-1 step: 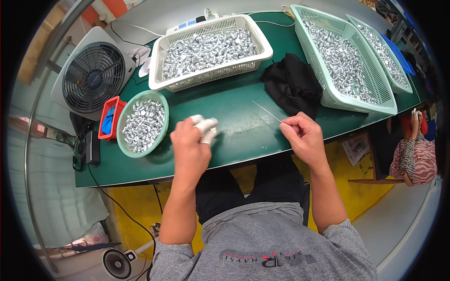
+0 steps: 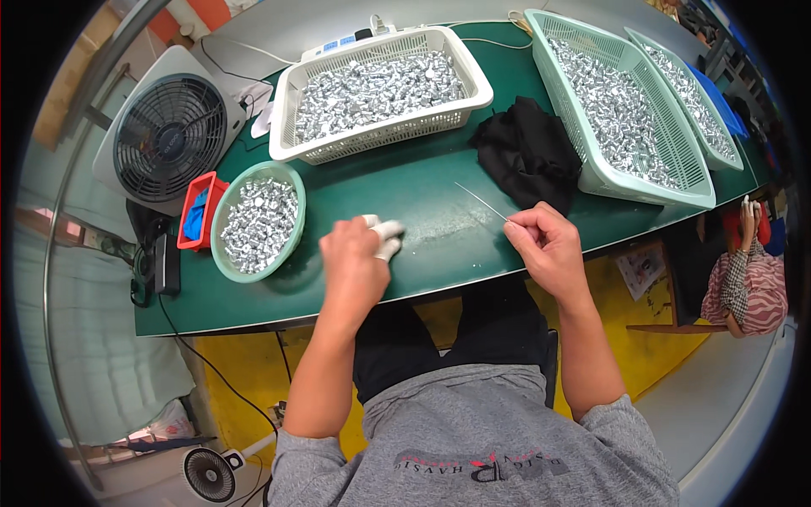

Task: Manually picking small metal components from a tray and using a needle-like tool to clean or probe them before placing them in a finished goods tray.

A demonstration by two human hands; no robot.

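My right hand pinches one end of a thin metal rod between thumb and fingertips, its free end slanting up and left above the table. To the left, my left hand is over the table with fingers curled and white coverings on several fingertips. Blur and the back of the hand hide what its fingertips hold, if anything. Beside that hand stands a round light-green basket heaped with small silver metal fittings.
The green table carries a white basket and light-green baskets of the same fittings. A black cloth, a red bin and a box fan stand around. Another person sits at far right.
My left hand has shifted a little to the right, away from the round basket. My right hand and the thin rod look unmoved.
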